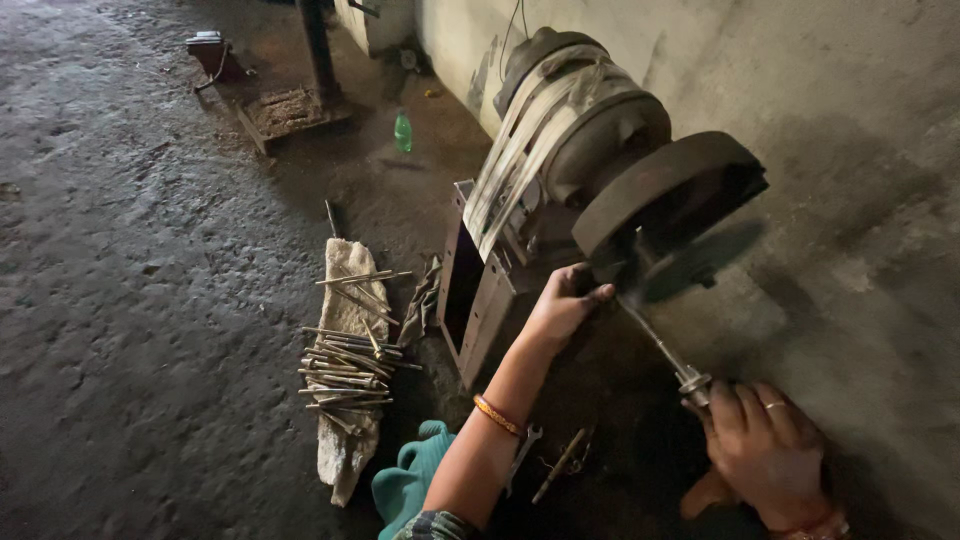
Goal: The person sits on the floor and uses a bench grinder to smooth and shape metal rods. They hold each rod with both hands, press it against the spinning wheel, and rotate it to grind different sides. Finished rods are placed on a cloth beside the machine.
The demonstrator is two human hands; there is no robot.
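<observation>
Right hand (pixel 765 450) closed around the lower end of a long metal rod (pixel 660 345), just below its collar. Left hand (pixel 563 305) curled over the rod's upper end, pressing the tip up against the dark grinding wheel (pixel 660 195). Rod slanted between both hands, its tip touching the wheel's lower edge. Belt-driven motor (pixel 570 110) behind the wheel, against the wall. Heap of similar rods (pixel 345 365) on a pale sack on the floor, well apart to the left. Green bottle (pixel 402 131) farther off.
</observation>
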